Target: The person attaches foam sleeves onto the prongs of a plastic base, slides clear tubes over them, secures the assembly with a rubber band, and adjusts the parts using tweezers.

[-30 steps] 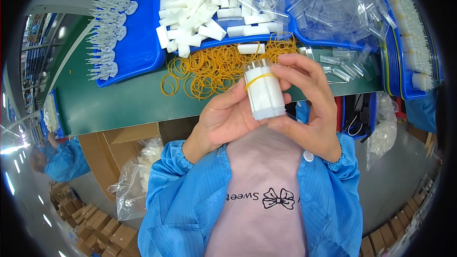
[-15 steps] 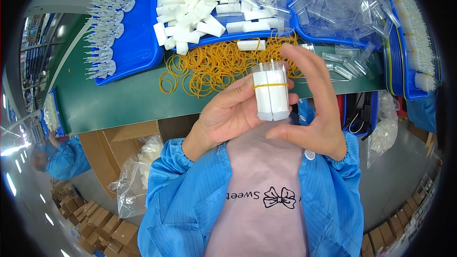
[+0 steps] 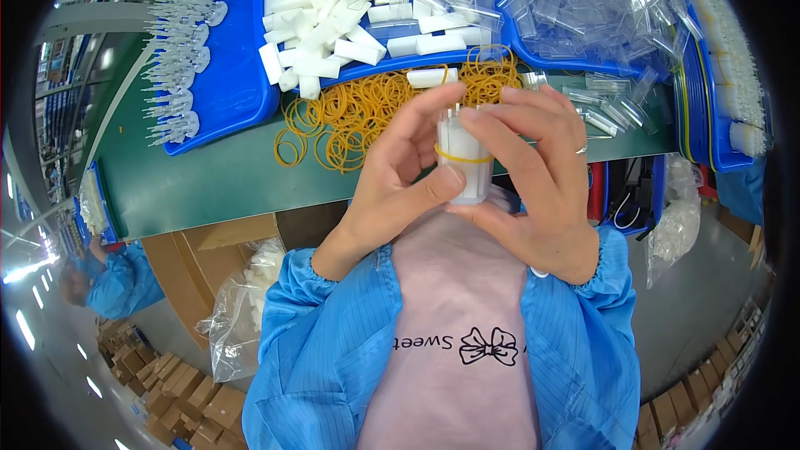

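Observation:
Upright between my hands is a bundle of white blocks in clear plastic sleeves [image 3: 464, 146], ringed by a yellow rubber band and seated on a translucent base. My left hand [image 3: 398, 179] is closed on its left side, thumb pressed on the front near the bottom. From the right, my right hand [image 3: 546, 171] grips it, fingers at the upper side and thumb under the base. Thin white stems stick up at the bundle's top. Loose yellow rubber bands [image 3: 346, 121] lie on the green table [image 3: 200, 183] beyond my hands, with one sleeved white block [image 3: 432, 77] among them.
White blocks [image 3: 317, 21] fill a blue tray at the back; clear plastic sleeves [image 3: 583, 17] fill another beside it. White stemmed parts [image 3: 175, 100] line the left blue tray [image 3: 242, 58]. Stacked blue trays [image 3: 700, 121] stand far right. An open carton [image 3: 179, 275] sits below the table.
My right hand has closed in on the bundle from a spread pose beside it. My left thumb has come round onto its front, and the bundle has shifted slightly left.

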The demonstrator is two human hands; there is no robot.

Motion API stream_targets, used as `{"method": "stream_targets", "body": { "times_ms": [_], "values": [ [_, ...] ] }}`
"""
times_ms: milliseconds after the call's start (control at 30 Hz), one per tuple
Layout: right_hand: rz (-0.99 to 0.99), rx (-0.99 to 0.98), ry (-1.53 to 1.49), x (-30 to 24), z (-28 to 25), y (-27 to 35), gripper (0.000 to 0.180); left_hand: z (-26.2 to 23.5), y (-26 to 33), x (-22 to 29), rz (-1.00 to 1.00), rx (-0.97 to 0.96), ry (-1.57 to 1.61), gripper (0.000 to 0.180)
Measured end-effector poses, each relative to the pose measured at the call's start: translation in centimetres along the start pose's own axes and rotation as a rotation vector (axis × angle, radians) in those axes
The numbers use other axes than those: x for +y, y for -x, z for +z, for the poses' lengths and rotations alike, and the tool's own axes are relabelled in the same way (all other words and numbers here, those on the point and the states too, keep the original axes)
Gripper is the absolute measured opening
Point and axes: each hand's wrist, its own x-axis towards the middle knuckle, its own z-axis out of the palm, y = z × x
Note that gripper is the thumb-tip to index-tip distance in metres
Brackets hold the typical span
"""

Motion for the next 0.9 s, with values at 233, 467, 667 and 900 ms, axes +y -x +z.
{"method": "stream_targets", "body": {
  "times_ms": [233,467,667,900],
  "values": [
    [0.046,0.015,-0.117,0.7,-0.3,0.0,0.078,0.3,-0.3,0.0,-0.211,0.045,0.363,0.066],
    [0.012,0.041,0.059,0.7,-0.1,-0.2,0.062,0.0,-0.4,-0.6,-0.254,0.042,0.384,0.065],
    [0.055,0.007,-0.077,1.0,0.3,-0.3,0.081,-0.3,-0.3,-0.9,-0.260,0.038,0.421,0.064],
    [0.098,0.029,-0.151,1.9,1.1,-0.1,0.071,-0.5,-0.7,-1.1,-0.343,-0.020,0.601,0.067]
  ]
}}
